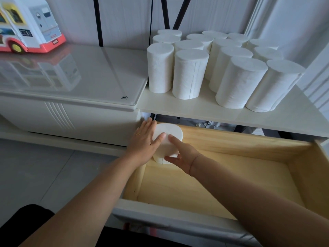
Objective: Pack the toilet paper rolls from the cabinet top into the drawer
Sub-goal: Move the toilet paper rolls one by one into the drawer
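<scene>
Several white toilet paper rolls (190,73) stand upright in rows on the white cabinet top (231,114). Below it the wooden drawer (222,177) is pulled out. One roll (171,133) stands upright in the drawer's far left corner. My left hand (145,141) lies with straight fingers against the roll's left side, thumb on its top. My right hand (179,155) holds the roll from the right, index finger on top and thumb curled round its near side.
A glossy low cabinet (71,82) adjoins on the left, carrying a toy bus (30,25) at its back left. Grey floor tiles (44,175) lie to the left of the drawer. A white wall panel (316,77) rises at the right edge.
</scene>
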{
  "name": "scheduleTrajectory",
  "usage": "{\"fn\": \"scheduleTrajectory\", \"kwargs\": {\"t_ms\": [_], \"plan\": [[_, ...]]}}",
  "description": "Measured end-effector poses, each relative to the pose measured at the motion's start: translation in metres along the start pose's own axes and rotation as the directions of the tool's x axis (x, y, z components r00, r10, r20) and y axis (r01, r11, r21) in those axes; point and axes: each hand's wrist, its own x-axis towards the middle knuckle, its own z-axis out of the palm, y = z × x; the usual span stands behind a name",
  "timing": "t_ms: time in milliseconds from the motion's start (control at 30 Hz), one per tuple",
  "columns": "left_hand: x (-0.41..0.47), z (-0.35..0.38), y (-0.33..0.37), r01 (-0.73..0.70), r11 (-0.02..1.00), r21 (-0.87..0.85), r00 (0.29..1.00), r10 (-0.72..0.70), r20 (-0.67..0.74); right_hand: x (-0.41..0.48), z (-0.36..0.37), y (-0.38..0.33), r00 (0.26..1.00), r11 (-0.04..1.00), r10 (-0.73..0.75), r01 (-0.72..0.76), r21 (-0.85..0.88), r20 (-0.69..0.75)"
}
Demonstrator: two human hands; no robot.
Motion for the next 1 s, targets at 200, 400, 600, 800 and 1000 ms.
{"fn": "scheduleTrajectory", "kwargs": {"t_ms": [200,400,600,800,1000], "plan": [[0.001,0.003,-0.003,-0.003,0.998,-0.057,1.0,0.003,-0.002,0.005,0.003,0.003,1.0,0.999,-0.01,0.011,0.037,-0.003],[0.002,0.005,-0.006,-0.033,0.999,-0.033,0.999,0.033,-0.016,0.006,-0.006,0.002,0.946,0.664,-0.303,0.298,-0.686,0.117],[0.002,0.006,-0.009,-0.066,0.998,-0.021,0.998,0.065,-0.027,-0.013,-0.001,-0.008,0.957,0.792,-0.285,0.202,-0.576,-0.058],[0.003,0.007,-0.01,-0.05,0.998,0.023,0.998,0.051,-0.033,-0.033,-0.001,-0.043,0.517,0.366,-0.856,0.596,-0.715,-0.007],[0.004,0.007,-0.01,-0.04,0.999,0.033,0.999,0.041,-0.031,0.004,0.007,-0.108,0.477,0.374,-0.877,0.609,-0.699,-0.053]]}}
